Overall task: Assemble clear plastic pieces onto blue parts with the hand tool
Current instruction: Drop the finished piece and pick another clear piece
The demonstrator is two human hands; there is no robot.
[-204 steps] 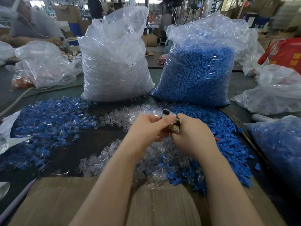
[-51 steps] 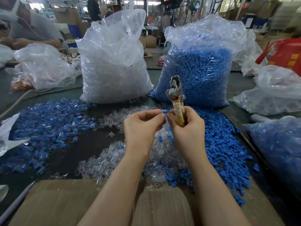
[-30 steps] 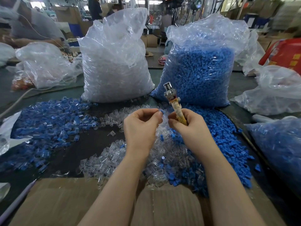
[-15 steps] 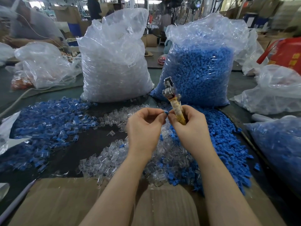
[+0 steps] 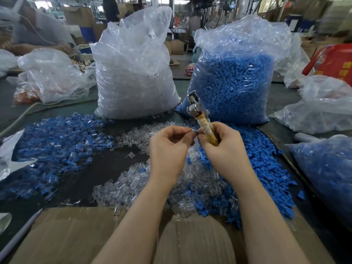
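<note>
A tiny blue part [image 5: 196, 132] is pinched by both hands, left [image 5: 168, 147] and right [image 5: 222, 147]; the tool [image 5: 202, 121] is gripped too. It could be dropped if squeezed crookedly.

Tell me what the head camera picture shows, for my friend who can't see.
Two hands meet over piles of plastic bits: the left hand pinches a small blue part, the right hand holds a hand tool upright.

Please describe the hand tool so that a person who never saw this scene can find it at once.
Start at the big bag of blue parts standing at the back right. Just in front of its lower left corner, the right hand grips the hand tool, which points up. It is the only metal-headed stick with a yellowish wrapped handle; everything around it is loose blue or clear plastic.
</note>
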